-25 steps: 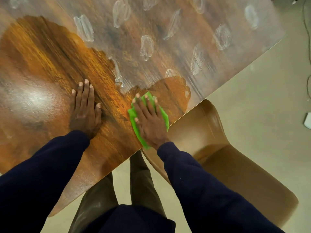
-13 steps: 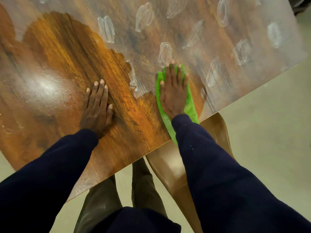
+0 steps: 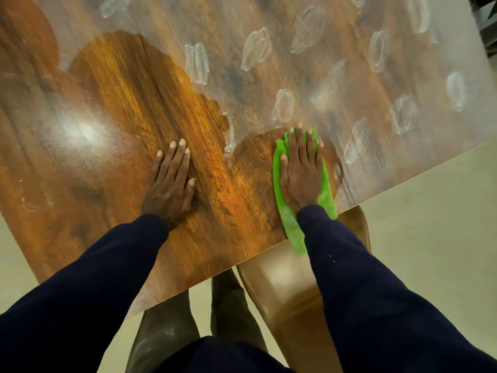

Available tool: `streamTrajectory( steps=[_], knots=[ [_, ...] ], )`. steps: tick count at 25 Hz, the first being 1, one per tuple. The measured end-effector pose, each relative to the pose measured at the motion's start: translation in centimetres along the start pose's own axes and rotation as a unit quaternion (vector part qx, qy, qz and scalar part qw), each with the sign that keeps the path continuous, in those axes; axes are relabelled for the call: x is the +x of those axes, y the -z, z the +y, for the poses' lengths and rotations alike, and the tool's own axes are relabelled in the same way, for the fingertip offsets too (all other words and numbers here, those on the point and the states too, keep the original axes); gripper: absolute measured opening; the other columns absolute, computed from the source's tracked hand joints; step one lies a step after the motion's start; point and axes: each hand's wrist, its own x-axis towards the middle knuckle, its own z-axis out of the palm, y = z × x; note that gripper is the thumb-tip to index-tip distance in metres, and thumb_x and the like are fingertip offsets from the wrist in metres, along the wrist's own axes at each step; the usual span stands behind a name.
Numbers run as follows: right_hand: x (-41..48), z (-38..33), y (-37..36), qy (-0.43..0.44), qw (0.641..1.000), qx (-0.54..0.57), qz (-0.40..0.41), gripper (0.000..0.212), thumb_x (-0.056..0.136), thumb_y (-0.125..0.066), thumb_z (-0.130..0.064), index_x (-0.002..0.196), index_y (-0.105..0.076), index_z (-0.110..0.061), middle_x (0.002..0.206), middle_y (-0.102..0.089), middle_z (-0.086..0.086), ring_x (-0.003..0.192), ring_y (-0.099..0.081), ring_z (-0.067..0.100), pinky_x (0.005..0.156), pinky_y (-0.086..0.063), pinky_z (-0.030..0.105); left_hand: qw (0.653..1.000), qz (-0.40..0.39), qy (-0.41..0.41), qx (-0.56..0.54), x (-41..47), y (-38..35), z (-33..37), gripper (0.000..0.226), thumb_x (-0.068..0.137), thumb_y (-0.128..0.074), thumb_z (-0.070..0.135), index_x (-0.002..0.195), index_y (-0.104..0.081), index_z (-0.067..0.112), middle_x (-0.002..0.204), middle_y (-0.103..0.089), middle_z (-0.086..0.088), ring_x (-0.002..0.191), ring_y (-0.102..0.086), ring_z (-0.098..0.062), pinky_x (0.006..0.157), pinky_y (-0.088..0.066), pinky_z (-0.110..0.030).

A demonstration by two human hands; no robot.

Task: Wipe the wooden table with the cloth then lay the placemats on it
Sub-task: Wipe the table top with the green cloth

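In the head view, the right hand [image 3: 301,170] presses the green cloth [image 3: 294,232] flat by the near edge of the wooden counter [image 3: 113,103], fingers [image 3: 295,141] straight, with the left hand [image 3: 169,187] flat and empty beside it; wiping seems midway, and the next stroke should reach the white smears [image 3: 197,63] beyond.

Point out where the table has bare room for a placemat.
Wiped table left of and beyond the left hand is free. Right of the cloth under the right hand lies bare but smeared wood. Crowded only at the hands.
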Motion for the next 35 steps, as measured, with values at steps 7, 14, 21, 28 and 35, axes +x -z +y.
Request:
streamTrajectory(
  steps=[7,14,21,28,35],
  knots=[
    [0.1,-9.5,-1.2,0.127,0.991,0.016,-0.027,0.061,0.115,-0.026,-0.038,0.17,-0.014,-0.016,0.178,-0.007,0.008,0.165,-0.002,0.03,0.132,-0.009,0.057,1.0,-0.004,-0.002,-0.006,-0.2,0.2,-0.1,0.06,0.11,-0.032,0.025,0.163,-0.023,-0.003,0.173,-0.018,-0.02,0.162,-0.015,-0.033,0.129,-0.019,-0.057],
    [0.8,0.4,0.2,0.212,0.977,-0.006,-0.036,0.058,0.113,-0.027,-0.037,0.167,-0.025,-0.017,0.176,-0.02,0.007,0.164,-0.013,0.028,0.13,-0.018,0.059,1.0,0.009,-0.001,-0.006,-0.2,-0.1,-0.2,0.061,0.11,-0.032,0.027,0.162,-0.024,-0.004,0.173,-0.019,-0.021,0.161,-0.017,-0.034,0.128,-0.022,-0.058],
    [4.7,-10.9,-0.9,0.05,0.999,-0.001,0.008,0.062,0.112,-0.02,-0.038,0.169,-0.018,-0.015,0.177,-0.01,0.01,0.164,-0.007,0.032,0.131,-0.013,0.058,1.0,0.009,0.003,-0.002,-0.1,-0.1,-0.4,0.061,0.11,-0.034,0.026,0.162,-0.025,-0.004,0.172,-0.019,-0.02,0.161,-0.017,-0.034,0.129,-0.022,-0.056],
    [-1.6,-3.5,-0.1,0.229,0.971,-0.015,-0.067,0.059,0.114,-0.023,-0.038,0.169,-0.018,-0.018,0.178,-0.009,0.005,0.165,-0.003,0.025,0.131,-0.014,0.058,1.0,0.006,0.006,-0.002,-0.2,-0.1,-0.4,0.06,0.11,-0.034,0.025,0.163,-0.025,-0.003,0.173,-0.018,-0.019,0.162,-0.017,-0.033,0.128,-0.023,-0.056],
    [5.4,-6.2,-0.4,-0.069,0.997,-0.003,0.028,0.063,0.112,-0.018,-0.04,0.168,-0.019,-0.013,0.177,-0.015,0.01,0.164,-0.01,0.034,0.131,-0.015,0.058,1.0,0.01,0.006,-0.002,-0.4,-0.4,-0.5,0.06,0.11,-0.034,0.024,0.163,-0.025,-0.003,0.173,-0.018,-0.019,0.162,-0.017,-0.033,0.129,-0.023,-0.056]
  ],
)
